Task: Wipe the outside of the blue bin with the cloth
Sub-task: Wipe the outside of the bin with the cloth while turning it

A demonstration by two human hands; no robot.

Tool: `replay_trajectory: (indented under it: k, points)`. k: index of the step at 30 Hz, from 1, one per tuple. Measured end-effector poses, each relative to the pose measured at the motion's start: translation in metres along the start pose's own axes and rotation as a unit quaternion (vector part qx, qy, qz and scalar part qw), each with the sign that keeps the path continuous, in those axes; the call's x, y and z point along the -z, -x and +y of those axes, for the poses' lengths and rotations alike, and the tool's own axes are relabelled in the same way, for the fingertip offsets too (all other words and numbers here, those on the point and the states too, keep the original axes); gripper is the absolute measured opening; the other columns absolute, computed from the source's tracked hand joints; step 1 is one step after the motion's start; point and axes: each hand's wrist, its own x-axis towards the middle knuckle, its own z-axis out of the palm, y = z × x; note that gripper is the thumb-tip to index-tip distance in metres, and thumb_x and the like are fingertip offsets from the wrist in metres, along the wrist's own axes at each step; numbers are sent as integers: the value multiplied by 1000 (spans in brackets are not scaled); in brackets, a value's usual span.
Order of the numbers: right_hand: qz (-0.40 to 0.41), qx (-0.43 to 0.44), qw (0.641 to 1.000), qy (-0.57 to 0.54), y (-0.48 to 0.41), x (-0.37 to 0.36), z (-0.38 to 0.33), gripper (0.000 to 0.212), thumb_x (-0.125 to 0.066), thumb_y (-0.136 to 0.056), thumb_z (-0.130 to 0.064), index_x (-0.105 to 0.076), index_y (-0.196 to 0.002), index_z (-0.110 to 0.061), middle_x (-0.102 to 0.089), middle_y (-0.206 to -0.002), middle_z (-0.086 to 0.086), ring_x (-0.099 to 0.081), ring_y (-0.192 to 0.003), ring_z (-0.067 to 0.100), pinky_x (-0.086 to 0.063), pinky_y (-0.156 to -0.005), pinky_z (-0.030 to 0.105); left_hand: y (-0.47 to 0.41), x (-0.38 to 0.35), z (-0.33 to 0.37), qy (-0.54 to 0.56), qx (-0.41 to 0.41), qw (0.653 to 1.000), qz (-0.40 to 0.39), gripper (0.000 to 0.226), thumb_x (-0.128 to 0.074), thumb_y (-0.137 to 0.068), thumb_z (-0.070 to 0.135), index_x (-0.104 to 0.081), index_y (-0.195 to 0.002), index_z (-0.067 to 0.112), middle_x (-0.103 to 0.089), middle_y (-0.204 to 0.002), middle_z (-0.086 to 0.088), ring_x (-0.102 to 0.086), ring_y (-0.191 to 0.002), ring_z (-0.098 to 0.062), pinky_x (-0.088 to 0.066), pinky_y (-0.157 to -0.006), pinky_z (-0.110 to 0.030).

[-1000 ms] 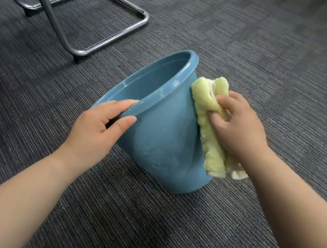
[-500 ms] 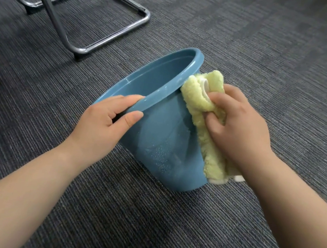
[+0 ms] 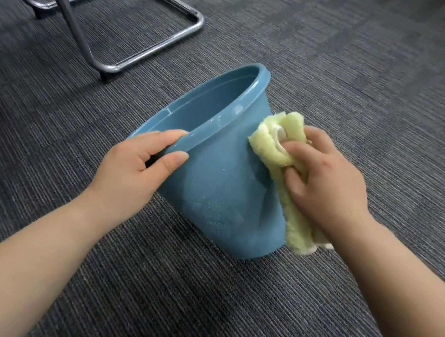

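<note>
Two bare hands on one blue bin [image 3: 222, 185], which sits tilted on the floor, mouth leaning away up-left, base edge down on the carpet [image 3: 197, 306] at lower right. Left hand [image 3: 133, 168] clamps the near rim: fingers [image 3: 163, 138] hooked over the lip, thumb pressed on the outer wall just below. Right hand [image 3: 327, 182] is clenched around a bunched yellow-green cloth [image 3: 272, 146], pressing it flat against the bin's right outer wall; cloth tail hangs down along that side to near the base. Small specks or droplets show low on the front wall. Floor is dark grey ribbed carpet in tiles, weave direction alternating tile to tile. Chrome tube chair frame [image 3: 158, 44] stands on the carpet up-left, well apart from the bin, with dark angled legs rising out of view.
</note>
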Motion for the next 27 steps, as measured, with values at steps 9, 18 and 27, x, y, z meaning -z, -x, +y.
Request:
replay_trajectory:
  k: [9, 18, 27]
  points:
    - [-49, 149, 988, 9, 20, -4, -30, 30, -48, -69, -20, -68, -91, -20, -66, -111, 11, -64, -64, 30, -48, -50, 29, -2, 3, -6, 22, 47, 999, 17, 28, -50, -77, 30, -51, -90, 56, -55, -77, 50, -48, -81, 26, -32, -72, 5]
    - [-17, 34, 999, -4, 17, -15, -10, 31, -62, -73, -13, -65, -102, -22, -56, -125, 10, -63, -85, 33, -47, -60, 34, -1, 3, -9, 24, 70, 997, 23, 26, -50, -76, 32, -51, -93, 52, -59, -86, 39, -49, -83, 24, -33, -76, 3]
    - [-69, 132, 989, 8, 25, -16, -24, 29, -52, -68, -16, -68, -92, -19, -64, -112, 14, -64, -66, 31, -46, -48, 30, -2, 6, -17, 25, 105, 993, 47, 29, -54, -85, 18, -53, -110, 33, -56, -98, 24, -52, -84, 15, -35, -78, 3]
